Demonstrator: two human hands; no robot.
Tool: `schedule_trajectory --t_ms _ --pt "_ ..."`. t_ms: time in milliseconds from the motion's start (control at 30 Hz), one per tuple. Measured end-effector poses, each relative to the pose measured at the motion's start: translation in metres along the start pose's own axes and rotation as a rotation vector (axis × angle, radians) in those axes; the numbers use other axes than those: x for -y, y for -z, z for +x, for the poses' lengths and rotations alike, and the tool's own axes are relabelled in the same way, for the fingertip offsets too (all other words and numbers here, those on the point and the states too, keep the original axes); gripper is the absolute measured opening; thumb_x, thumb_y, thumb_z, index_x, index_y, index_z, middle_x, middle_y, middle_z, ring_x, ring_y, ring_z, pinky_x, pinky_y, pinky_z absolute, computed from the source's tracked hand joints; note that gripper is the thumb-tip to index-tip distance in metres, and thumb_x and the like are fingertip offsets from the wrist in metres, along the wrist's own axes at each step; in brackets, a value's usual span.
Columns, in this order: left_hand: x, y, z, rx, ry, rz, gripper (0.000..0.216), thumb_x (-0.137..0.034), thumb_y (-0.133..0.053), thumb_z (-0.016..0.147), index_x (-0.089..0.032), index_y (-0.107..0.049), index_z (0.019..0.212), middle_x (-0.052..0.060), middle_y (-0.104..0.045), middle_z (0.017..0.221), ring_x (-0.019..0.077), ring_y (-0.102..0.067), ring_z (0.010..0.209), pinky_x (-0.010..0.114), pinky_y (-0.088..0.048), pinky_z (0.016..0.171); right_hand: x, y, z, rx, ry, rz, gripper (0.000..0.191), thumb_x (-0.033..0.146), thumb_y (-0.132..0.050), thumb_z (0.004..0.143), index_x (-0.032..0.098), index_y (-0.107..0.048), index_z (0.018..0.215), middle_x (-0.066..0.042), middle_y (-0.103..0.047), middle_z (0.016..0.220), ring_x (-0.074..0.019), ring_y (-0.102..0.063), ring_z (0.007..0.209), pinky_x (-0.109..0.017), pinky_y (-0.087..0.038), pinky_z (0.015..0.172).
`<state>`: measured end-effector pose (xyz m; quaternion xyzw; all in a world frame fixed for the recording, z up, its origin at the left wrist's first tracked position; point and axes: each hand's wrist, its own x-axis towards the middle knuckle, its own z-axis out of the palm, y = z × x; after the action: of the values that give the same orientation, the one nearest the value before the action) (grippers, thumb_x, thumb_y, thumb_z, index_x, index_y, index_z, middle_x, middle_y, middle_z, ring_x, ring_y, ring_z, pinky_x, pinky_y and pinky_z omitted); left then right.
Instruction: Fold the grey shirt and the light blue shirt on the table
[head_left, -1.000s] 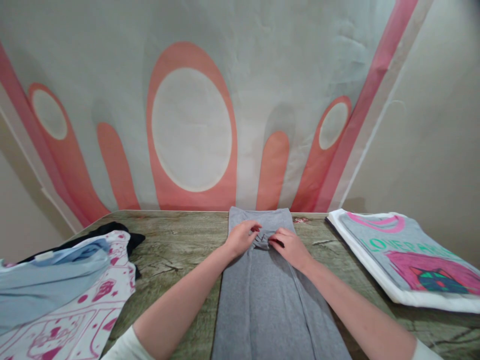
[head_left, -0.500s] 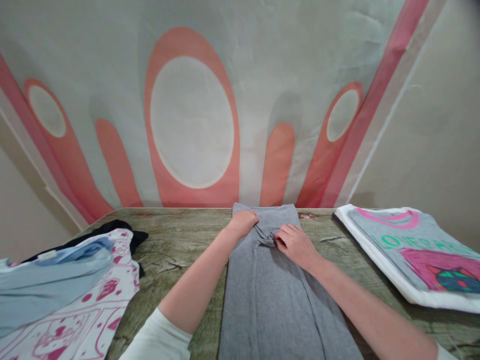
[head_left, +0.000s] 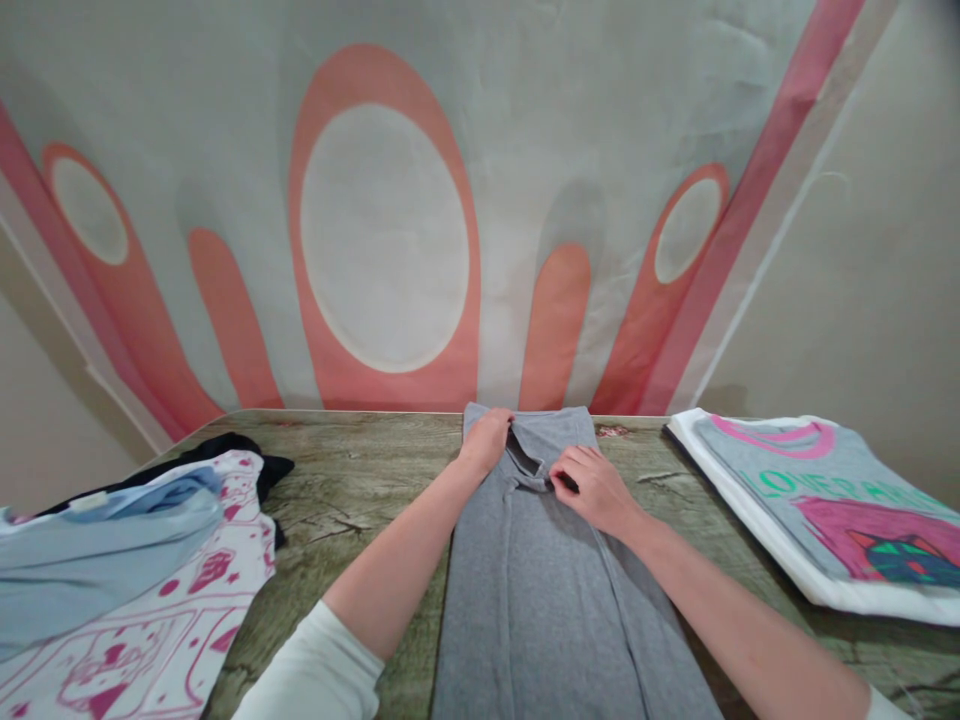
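Observation:
A long grey garment (head_left: 559,610) lies lengthwise on the table, its far end at the back edge; its exact kind I cannot tell. Near that end my left hand (head_left: 487,440) is closed on the fabric at the left of a gaping dark opening (head_left: 527,458). On the opening's right side my right hand (head_left: 592,485) pinches the cloth edge between thumb and fingers. The opening stands slightly raised between the two hands. Below it, the garment lies flat with long creases running toward me.
On the left, a light blue garment (head_left: 97,560) and a white one with pink prints (head_left: 202,600) overlap a black one (head_left: 274,475). At right sits a stack of folded shirts (head_left: 832,540), a grey one with pink collar on top. Behind the wood-grain table (head_left: 360,520) hangs a printed backdrop (head_left: 510,200).
My left hand has moved slightly up, lifting the cloth, and the opening between my hands gapes wider. My right hand stays in nearly the same place.

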<state>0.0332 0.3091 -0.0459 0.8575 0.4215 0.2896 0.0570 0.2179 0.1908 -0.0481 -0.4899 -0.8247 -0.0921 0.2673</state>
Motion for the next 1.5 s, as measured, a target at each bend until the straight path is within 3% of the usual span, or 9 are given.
schedule_trajectory --t_ms 167,300,433,533,700,900,1233,1500 --pt "0.002 -0.007 0.002 -0.061 0.01 -0.099 0.021 -0.009 -0.044 0.083 -0.015 -0.061 0.094 0.006 -0.064 0.096 0.0171 -0.057 0.094 0.027 -0.042 0.088 -0.003 0.0 -0.001 0.007 0.02 0.101 0.01 0.014 -0.05 0.079 0.02 -0.058 0.078 -0.003 -0.06 0.081 -0.0176 -0.051 0.082 -0.031 -0.035 0.076" --pt "0.001 -0.011 0.004 -0.124 0.124 -0.269 0.024 -0.005 -0.044 0.081 -0.015 -0.062 0.094 0.005 -0.066 0.094 0.0163 -0.06 0.091 0.029 -0.045 0.087 -0.005 -0.001 0.0 0.017 0.058 0.166 0.01 0.011 -0.053 0.075 0.02 -0.057 0.078 -0.003 -0.061 0.086 -0.0178 -0.052 0.085 -0.032 -0.036 0.078" --pt "0.0 -0.017 0.005 -0.135 0.247 -0.502 0.018 -0.012 -0.054 0.08 -0.014 -0.061 0.096 0.006 -0.066 0.096 0.0147 -0.063 0.082 0.026 -0.049 0.079 -0.006 -0.002 -0.002 0.038 0.077 0.2 0.013 0.01 -0.053 0.074 0.02 -0.057 0.082 -0.003 -0.062 0.089 -0.0183 -0.052 0.086 -0.033 -0.037 0.079" --pt "0.001 -0.019 0.004 -0.134 0.278 -0.551 0.021 -0.016 -0.063 0.075 -0.014 -0.061 0.096 0.006 -0.066 0.095 0.0152 -0.063 0.08 0.027 -0.051 0.075 -0.006 -0.002 -0.003 0.035 0.074 0.206 0.021 0.01 -0.052 0.075 0.02 -0.058 0.093 -0.004 -0.063 0.093 -0.0194 -0.052 0.09 -0.035 -0.038 0.081" --pt "0.006 -0.02 0.003 -0.17 0.241 -0.482 0.023 -0.009 -0.064 0.071 -0.015 -0.061 0.093 0.005 -0.062 0.097 0.012 -0.061 0.074 0.026 -0.051 0.074 -0.006 -0.003 -0.004 0.044 0.096 0.198 0.034 0.01 -0.051 0.076 0.021 -0.058 0.107 -0.004 -0.063 0.099 -0.0203 -0.052 0.093 -0.036 -0.039 0.082" --pt "0.01 -0.024 0.0 -0.197 0.12 -0.336 0.023 -0.002 -0.057 0.071 -0.015 -0.061 0.09 0.004 -0.057 0.095 0.0115 -0.059 0.077 0.028 -0.05 0.077 -0.007 -0.004 -0.002 0.056 0.11 0.212 0.025 0.009 -0.052 0.076 0.023 -0.063 0.094 -0.003 -0.062 0.093 -0.0183 -0.053 0.088 -0.034 -0.039 0.08" --pt "0.004 -0.022 -0.003 -0.176 -0.024 -0.21 0.031 0.003 -0.048 0.07 -0.016 -0.062 0.089 0.005 -0.055 0.099 0.0151 -0.053 0.098 0.029 -0.044 0.089 -0.005 -0.003 0.001 0.023 0.055 0.255 0.009 0.012 -0.053 0.078 0.02 -0.058 0.079 -0.003 -0.061 0.084 -0.0177 -0.053 0.084 -0.033 -0.04 0.078" --pt "-0.002 -0.015 -0.006 -0.03 0.009 -0.058 0.033 0.002 -0.045 0.07 -0.015 -0.066 0.089 0.006 -0.059 0.099 0.0153 -0.053 0.095 0.028 -0.042 0.089 -0.006 -0.003 -0.002 0.015 0.026 0.389 0.012 0.01 -0.054 0.074 0.021 -0.057 0.078 -0.002 -0.062 0.084 -0.0169 -0.055 0.082 -0.033 -0.041 0.078"
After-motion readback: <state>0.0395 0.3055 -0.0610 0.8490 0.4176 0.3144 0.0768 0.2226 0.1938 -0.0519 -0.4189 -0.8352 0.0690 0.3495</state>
